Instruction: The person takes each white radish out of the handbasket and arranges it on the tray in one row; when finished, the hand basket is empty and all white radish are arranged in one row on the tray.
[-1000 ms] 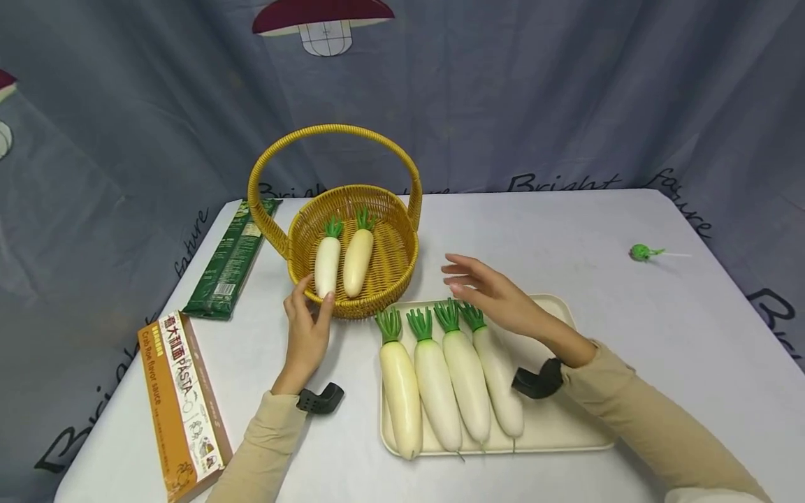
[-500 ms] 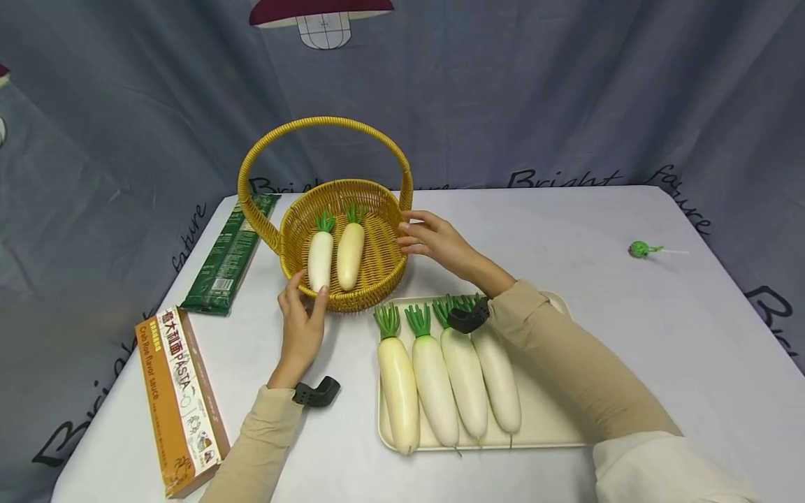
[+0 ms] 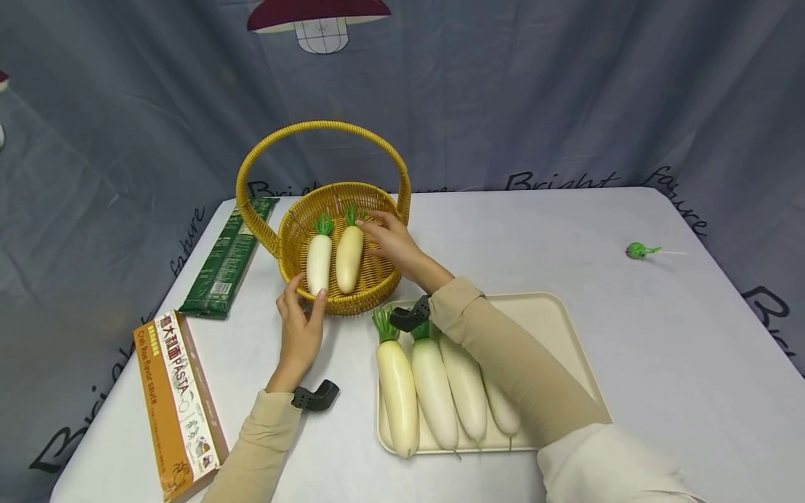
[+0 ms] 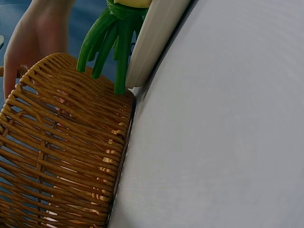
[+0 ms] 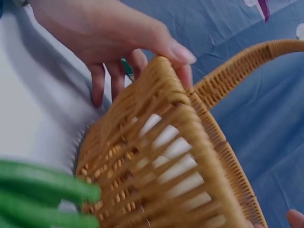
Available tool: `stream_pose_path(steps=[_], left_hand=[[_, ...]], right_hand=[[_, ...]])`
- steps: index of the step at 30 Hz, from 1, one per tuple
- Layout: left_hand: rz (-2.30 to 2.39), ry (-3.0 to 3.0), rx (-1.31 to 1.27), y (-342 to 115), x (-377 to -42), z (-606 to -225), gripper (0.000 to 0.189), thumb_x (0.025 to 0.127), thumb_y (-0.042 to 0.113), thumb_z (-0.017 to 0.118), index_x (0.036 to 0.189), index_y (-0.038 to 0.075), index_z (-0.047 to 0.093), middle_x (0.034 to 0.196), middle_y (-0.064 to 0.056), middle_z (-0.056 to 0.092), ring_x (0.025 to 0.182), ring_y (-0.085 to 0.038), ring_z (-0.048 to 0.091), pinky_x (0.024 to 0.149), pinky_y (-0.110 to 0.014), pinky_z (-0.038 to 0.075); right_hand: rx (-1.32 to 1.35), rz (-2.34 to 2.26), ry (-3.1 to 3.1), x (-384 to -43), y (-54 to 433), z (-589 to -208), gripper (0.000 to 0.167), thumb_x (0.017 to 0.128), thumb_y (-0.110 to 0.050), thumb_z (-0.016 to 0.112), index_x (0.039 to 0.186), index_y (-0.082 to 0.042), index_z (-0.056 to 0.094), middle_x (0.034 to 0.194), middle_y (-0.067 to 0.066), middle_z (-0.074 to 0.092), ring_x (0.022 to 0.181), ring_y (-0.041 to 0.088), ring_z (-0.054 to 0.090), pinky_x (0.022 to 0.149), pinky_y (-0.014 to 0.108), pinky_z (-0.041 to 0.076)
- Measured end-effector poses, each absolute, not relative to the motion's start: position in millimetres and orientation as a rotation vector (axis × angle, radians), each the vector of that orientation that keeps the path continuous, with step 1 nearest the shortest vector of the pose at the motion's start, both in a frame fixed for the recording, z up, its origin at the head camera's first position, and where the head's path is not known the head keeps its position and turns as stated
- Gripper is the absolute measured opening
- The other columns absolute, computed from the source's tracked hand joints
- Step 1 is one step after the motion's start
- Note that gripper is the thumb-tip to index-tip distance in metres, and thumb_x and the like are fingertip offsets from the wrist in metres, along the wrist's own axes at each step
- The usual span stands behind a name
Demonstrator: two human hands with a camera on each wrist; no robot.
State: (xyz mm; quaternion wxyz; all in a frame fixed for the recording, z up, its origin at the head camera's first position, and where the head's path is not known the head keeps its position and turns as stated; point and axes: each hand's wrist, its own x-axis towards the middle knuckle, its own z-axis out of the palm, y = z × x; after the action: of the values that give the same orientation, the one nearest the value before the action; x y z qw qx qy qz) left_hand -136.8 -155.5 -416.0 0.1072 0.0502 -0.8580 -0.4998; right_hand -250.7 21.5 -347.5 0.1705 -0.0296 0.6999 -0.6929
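A yellow wicker basket (image 3: 361,304) with a tall handle stands at the middle left in the head view. Inside it lie a white radish (image 3: 318,264) and a cream-coloured radish (image 3: 349,260), green tops away from me. My left hand (image 3: 298,342) holds the basket's near-left rim; in the right wrist view its thumb (image 5: 175,50) lies along the rim. Over the right side of the basket, my right hand (image 3: 399,246) reaches with loosely extended fingers near the cream-coloured radish, holding nothing. Several larger radishes (image 3: 397,398) lie side by side on a beige tray (image 3: 541,307), partly covered by my right forearm.
Left of the basket lie a green packet (image 3: 225,269) and an orange and white pasta box (image 3: 179,402). A small green object on a white stick (image 3: 640,250) lies at the far right. A grey-blue curtain (image 3: 478,91) hangs behind the table.
My right hand has moved left from above the tray, past the basket's right rim, to over its inside. The left hand stays at the rim; the basket appears slightly shifted left.
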Motion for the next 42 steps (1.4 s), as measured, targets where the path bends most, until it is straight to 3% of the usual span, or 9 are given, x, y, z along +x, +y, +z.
stream_pose_path(steps=[7,17,21,28,30,32,38,42], left_hand=[[-1.468,-2.522,0.153,-157.9,-136.4,-415.1,0.059,0.090,0.051,0.042,0.139,0.024,0.021,0.127,-0.017,0.023,0.115,-0.029,0.039,0.094,-0.043,0.040],[-1.458,-2.508,0.155,-159.0,-138.3,-412.7,0.058,0.091,0.049,0.043,0.139,0.024,0.022,0.128,-0.018,0.023,0.111,-0.030,0.039,0.092,-0.043,0.041],[-1.474,-2.494,0.148,-157.6,-138.8,-413.9,0.057,0.092,0.047,0.043,0.139,0.022,0.022,0.127,-0.018,0.023,0.112,-0.031,0.039,0.092,-0.043,0.040],[-1.476,-2.520,0.146,-153.9,-137.4,-419.7,0.059,0.091,0.048,0.043,0.139,0.022,0.021,0.128,-0.018,0.023,0.115,-0.030,0.039,0.092,-0.043,0.040],[-1.474,-2.518,0.150,-153.6,-136.4,-420.3,0.058,0.091,0.048,0.043,0.139,0.022,0.022,0.128,-0.018,0.024,0.114,-0.030,0.039,0.092,-0.043,0.040],[-1.470,-2.517,0.152,-153.7,-135.6,-420.4,0.058,0.091,0.049,0.043,0.139,0.023,0.022,0.127,-0.018,0.024,0.113,-0.030,0.039,0.091,-0.043,0.040],[-1.462,-2.521,0.150,-153.7,-135.1,-418.6,0.059,0.091,0.049,0.042,0.139,0.022,0.021,0.127,-0.017,0.023,0.113,-0.030,0.039,0.090,-0.042,0.040],[-1.464,-2.530,0.151,-154.1,-134.9,-417.2,0.059,0.091,0.050,0.042,0.139,0.022,0.020,0.128,-0.017,0.022,0.113,-0.031,0.038,0.091,-0.043,0.040]], right_hand=[[-0.009,-1.887,2.095,-248.9,1.1,-349.3,0.065,0.089,-0.036,0.055,0.141,-0.015,0.025,0.140,0.011,0.035,0.124,0.026,0.041,0.098,0.043,0.040],[0.048,-1.661,2.404,-249.4,-11.1,-352.0,0.072,0.085,-0.029,0.061,0.143,-0.013,0.021,0.147,0.017,0.020,0.135,0.032,0.025,0.103,0.047,0.032],[0.110,-1.636,2.391,-251.1,-12.3,-352.4,0.083,0.083,-0.028,0.063,0.144,-0.009,0.011,0.148,0.022,0.016,0.135,0.034,0.024,0.104,0.046,0.032],[0.199,-1.548,2.241,-249.6,-10.2,-357.4,0.099,0.083,-0.031,0.063,0.145,-0.007,-0.010,0.150,0.017,0.016,0.132,0.031,0.031,0.100,0.042,0.039],[0.187,-1.529,2.229,-248.4,-10.8,-358.8,0.100,0.083,-0.031,0.063,0.144,-0.007,-0.012,0.151,0.016,0.014,0.134,0.030,0.027,0.103,0.042,0.035],[0.159,-1.523,2.243,-247.5,-11.5,-360.0,0.101,0.082,-0.030,0.064,0.144,-0.006,-0.012,0.149,0.018,0.019,0.135,0.030,0.027,0.105,0.040,0.032],[0.066,-1.466,2.346,-246.7,-13.6,-361.4,0.097,0.082,-0.027,0.065,0.144,-0.003,-0.005,0.134,0.022,0.041,0.118,0.029,0.046,0.093,0.038,0.043],[0.017,-1.393,2.400,-245.5,-14.4,-361.9,0.098,0.080,-0.029,0.067,0.144,-0.002,-0.001,0.139,0.024,0.034,0.123,0.032,0.042,0.098,0.040,0.039]])
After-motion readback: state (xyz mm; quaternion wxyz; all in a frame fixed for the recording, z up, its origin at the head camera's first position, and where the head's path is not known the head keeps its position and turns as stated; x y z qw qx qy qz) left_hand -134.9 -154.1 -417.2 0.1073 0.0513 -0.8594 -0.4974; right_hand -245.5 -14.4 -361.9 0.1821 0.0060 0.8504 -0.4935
